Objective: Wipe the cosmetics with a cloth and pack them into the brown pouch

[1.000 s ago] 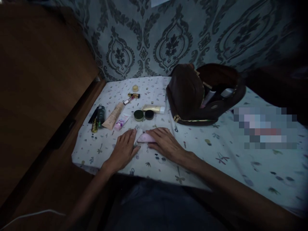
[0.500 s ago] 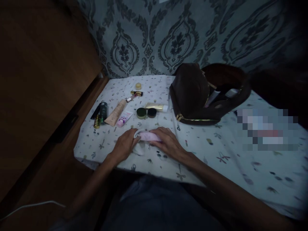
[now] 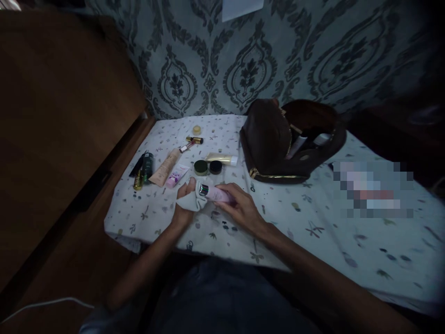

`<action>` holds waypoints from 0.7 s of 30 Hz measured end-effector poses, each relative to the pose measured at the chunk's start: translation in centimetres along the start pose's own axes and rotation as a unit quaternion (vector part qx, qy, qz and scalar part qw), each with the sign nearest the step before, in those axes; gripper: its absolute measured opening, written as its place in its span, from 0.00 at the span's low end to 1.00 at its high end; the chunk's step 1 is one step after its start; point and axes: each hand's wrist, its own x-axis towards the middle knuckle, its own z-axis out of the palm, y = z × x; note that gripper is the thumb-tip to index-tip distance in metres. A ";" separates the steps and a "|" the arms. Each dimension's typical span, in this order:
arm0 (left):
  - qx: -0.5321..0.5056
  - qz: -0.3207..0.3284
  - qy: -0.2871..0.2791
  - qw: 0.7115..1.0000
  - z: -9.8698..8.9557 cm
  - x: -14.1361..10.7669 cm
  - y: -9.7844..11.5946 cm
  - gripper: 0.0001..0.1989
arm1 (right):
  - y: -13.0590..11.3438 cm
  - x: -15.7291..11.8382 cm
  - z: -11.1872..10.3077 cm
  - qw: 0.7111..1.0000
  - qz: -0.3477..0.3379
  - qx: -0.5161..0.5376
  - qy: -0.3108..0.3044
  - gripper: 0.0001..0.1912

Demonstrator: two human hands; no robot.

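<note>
your right hand (image 3: 240,204) grasps the pink tube (image 3: 220,195) by its body, above the front part of the table. its silver cap (image 3: 204,189) points toward your left hand (image 3: 185,200), which is closed around a white cloth (image 3: 194,202). the cloth gathers at the cap end; whether the tube rests on the surface cannot be told.

the work surface wears a white table cover (image 3: 299,220) printed with small plant motifs, lightly creased on the right. just beyond your hands stand a green-lidded jar (image 3: 200,167) and a dark-lidded jar (image 3: 215,167), side by side, with a gold tube (image 3: 219,159) lying behind them. to their left lie a small pink-and-white tube (image 3: 177,176) and a beige tube (image 3: 166,167), then a green bottle (image 3: 148,168). toward the wall, note a small yellow pot (image 3: 196,130).

at the right rear sits an open brown bag (image 3: 264,139), items visible inside. a pixelated patch (image 3: 375,190) hides the area beside it.

the room is dim. patterned wallpaper (image 3: 208,51) backs the table; a brown wooden cabinet (image 3: 62,102) borders the left side; a white cable (image 3: 52,300) runs at lower left.
</note>
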 end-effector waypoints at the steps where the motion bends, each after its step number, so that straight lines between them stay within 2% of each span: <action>1: -0.004 0.022 0.010 1.000 0.3 0.0 0.5 0.26 | -0.3 0.2 0.0 1.000 0.015 0.014 0.006 0.16; 3: -0.027 0.066 0.006 0.997 0.8 0.0 1.9 0.25 | -0.9 0.5 0.0 0.998 0.044 0.040 0.024 0.17; 5: -0.014 0.131 -0.022 0.991 1.2 0.1 3.4 0.24 | -1.5 1.0 0.2 0.994 0.063 0.070 0.047 0.16; 7: 0.070 0.204 -0.034 0.976 1.3 0.3 4.5 0.23 | -2.0 1.4 0.6 0.988 0.071 0.112 0.077 0.15; 10: 0.259 0.288 -0.024 0.921 1.6 0.6 5.2 0.24 | -2.1 1.6 1.1 0.978 0.082 0.156 0.114 0.16; 13: 0.367 0.322 -0.041 0.871 2.1 0.6 4.6 0.24 | -1.8 0.9 0.6 0.981 0.110 0.125 0.101 0.15; 17: 0.413 0.334 -0.094 0.842 2.8 0.0 2.7 0.21 | -0.9 -1.2 -1.6 0.989 0.139 0.025 0.043 0.08; 21: 0.473 0.323 -0.138 0.808 2.9 -0.5 0.9 0.19 | -0.2 -3.4 -3.8 0.980 0.194 0.050 -0.008 0.15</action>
